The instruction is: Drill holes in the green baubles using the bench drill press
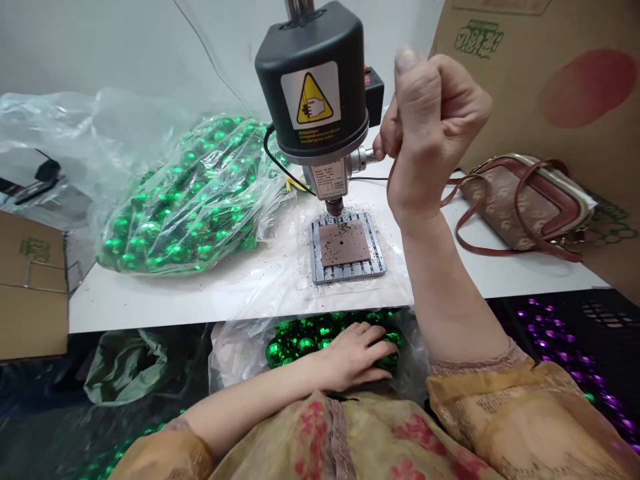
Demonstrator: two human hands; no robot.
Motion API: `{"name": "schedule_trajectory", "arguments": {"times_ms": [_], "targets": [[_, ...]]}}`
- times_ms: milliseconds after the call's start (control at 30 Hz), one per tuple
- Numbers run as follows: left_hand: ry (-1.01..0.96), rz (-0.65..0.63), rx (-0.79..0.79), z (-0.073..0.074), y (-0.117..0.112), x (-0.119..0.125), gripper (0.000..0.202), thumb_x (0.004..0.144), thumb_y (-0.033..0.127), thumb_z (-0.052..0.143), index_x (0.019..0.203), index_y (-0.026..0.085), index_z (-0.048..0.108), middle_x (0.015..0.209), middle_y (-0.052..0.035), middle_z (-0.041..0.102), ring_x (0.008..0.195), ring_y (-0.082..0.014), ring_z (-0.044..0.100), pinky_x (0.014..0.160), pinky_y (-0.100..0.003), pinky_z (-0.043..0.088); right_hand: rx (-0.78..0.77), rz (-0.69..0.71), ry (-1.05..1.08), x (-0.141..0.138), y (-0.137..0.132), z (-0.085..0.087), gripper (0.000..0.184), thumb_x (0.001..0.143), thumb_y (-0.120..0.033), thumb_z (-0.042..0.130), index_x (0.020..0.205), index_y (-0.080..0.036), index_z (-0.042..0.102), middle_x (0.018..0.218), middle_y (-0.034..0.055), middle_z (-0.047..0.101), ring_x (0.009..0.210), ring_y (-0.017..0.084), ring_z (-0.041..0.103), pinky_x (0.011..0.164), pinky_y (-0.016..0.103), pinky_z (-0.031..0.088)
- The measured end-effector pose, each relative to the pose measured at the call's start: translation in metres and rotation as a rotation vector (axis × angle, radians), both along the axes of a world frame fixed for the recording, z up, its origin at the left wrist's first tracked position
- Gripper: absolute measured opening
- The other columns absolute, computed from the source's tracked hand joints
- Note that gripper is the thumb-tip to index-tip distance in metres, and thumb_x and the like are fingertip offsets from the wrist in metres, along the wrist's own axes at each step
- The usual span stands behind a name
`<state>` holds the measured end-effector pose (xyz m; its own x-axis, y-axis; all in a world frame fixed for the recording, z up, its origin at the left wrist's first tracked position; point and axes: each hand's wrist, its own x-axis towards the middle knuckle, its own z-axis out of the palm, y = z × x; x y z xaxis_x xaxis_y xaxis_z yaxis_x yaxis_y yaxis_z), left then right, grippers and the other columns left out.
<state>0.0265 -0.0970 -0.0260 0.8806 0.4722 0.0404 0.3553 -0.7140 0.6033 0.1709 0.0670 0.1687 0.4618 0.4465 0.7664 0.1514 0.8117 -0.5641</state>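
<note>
My right hand (430, 127) is raised, its fingers closed round the feed handle (367, 156) of a small black bench drill press (310, 87). The grip inside the fist is hidden. Under the drill's chuck lies a brown square board (350, 245) with a dark hole, set on a slotted grey metal base (320, 277). Black shavings are scattered over both. Below the table edge, my left hand (353, 357) rests palm down with fingers spread on shiny green faceted balls (305, 343) in a clear plastic bag (237, 360) at my lap.
On the white table (150, 300), a large clear bag of green balls (200, 193) stands left of the drill. A brown handbag (525, 200) with looped straps sits to the right, before a big cardboard box (560, 73). Purple balls (565, 353) fill a dark crate at lower right.
</note>
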Motion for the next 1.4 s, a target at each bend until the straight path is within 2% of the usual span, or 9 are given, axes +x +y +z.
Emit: {"name": "schedule_trajectory", "arguments": {"times_ms": [200,367,567,667,800,967,1067,1167,1400], "targets": [[0.099,0.044,-0.093,-0.025,0.0,0.019,0.073,0.096,0.058,0.054,0.154,0.02,0.033,0.131,-0.0193,0.057,0.114,-0.0329,0.061,0.095,-0.046,0.052,0.041,0.081,0.057,0.001,0.001,0.0,0.058,0.074,-0.078,0.044,0.056,-0.027,0.026,0.044,-0.0067,0.028,0.036,0.007,0.025,0.039,0.032,0.027],[0.307,-0.051,-0.055,-0.025,0.0,0.051,0.065,0.096,0.052,0.056,0.153,0.026,0.039,0.123,-0.0172,0.06,0.109,-0.0355,0.063,0.092,-0.051,0.052,0.112,0.17,0.13,0.003,0.005,-0.005,0.052,0.082,-0.052,0.069,0.053,-0.024,0.036,0.043,-0.0074,0.034,0.035,0.007,0.029,0.036,0.03,0.024],[0.494,0.036,-0.13,-0.041,0.015,0.084,0.073,0.089,0.052,0.064,0.153,0.029,0.037,0.133,-0.0217,0.059,0.117,-0.0418,0.063,0.085,-0.051,0.052,0.123,0.197,0.17,0.003,0.004,-0.009,0.047,0.088,-0.032,0.066,0.051,-0.019,0.04,0.041,-0.0083,0.036,0.036,0.004,0.033,0.04,0.025,0.026],[0.346,0.075,-0.144,-0.032,0.019,0.073,0.069,0.086,0.043,0.067,0.149,0.023,0.045,0.129,-0.0192,0.064,0.112,-0.0387,0.066,0.085,-0.045,0.054,0.097,0.185,0.165,0.003,-0.001,-0.008,0.045,0.089,-0.022,0.061,0.05,-0.019,0.039,0.042,-0.0077,0.036,0.037,0.003,0.032,0.042,0.025,0.026],[0.015,0.261,-0.273,0.001,0.029,0.03,0.026,0.081,0.013,0.057,0.102,0.017,0.073,0.093,-0.0076,0.075,0.085,-0.0223,0.071,0.073,-0.028,0.053,0.086,0.167,0.163,0.003,-0.002,-0.008,0.045,0.087,-0.021,0.061,0.047,-0.019,0.04,0.041,-0.0068,0.035,0.037,0.004,0.033,0.041,0.028,0.024],[-0.304,0.652,-0.1,0.032,0.108,-0.034,0.025,0.078,0.007,0.048,0.083,0.018,0.069,0.085,-0.0041,0.074,0.082,-0.0195,0.068,0.078,-0.031,0.053,0.104,0.19,0.2,0.001,-0.001,-0.008,0.043,0.084,-0.021,0.062,0.046,-0.02,0.042,0.039,-0.007,0.034,0.035,0.005,0.032,0.038,0.029,0.024],[-0.224,0.79,0.181,0.035,0.182,-0.065,0.02,0.074,0.005,0.051,0.078,0.021,0.063,0.08,-0.0044,0.069,0.083,-0.0222,0.065,0.083,-0.036,0.053,0.098,0.189,0.223,0.0,-0.002,-0.007,0.042,0.082,-0.021,0.063,0.047,-0.02,0.04,0.039,-0.0072,0.035,0.034,0.005,0.033,0.036,0.03,0.024],[-0.153,0.899,0.224,0.031,0.241,-0.088,0.013,0.079,0.009,0.057,0.079,0.021,0.059,0.081,-0.0086,0.066,0.086,-0.0263,0.064,0.086,-0.041,0.054,0.094,0.185,0.221,0.001,-0.002,-0.007,0.041,0.081,-0.019,0.063,0.047,-0.021,0.041,0.039,-0.0071,0.035,0.034,0.006,0.034,0.036,0.031,0.025],[0.193,1.061,0.298,0.02,0.29,-0.102,0.035,0.089,0.012,0.054,0.123,0.009,0.062,0.128,-0.0245,0.064,0.133,-0.0373,0.054,0.115,-0.051,0.039,0.049,0.187,0.187,0.003,-0.004,-0.009,0.042,0.084,-0.021,0.063,0.047,-0.02,0.043,0.04,-0.0081,0.037,0.035,0.006,0.036,0.037,0.029,0.027]]}}
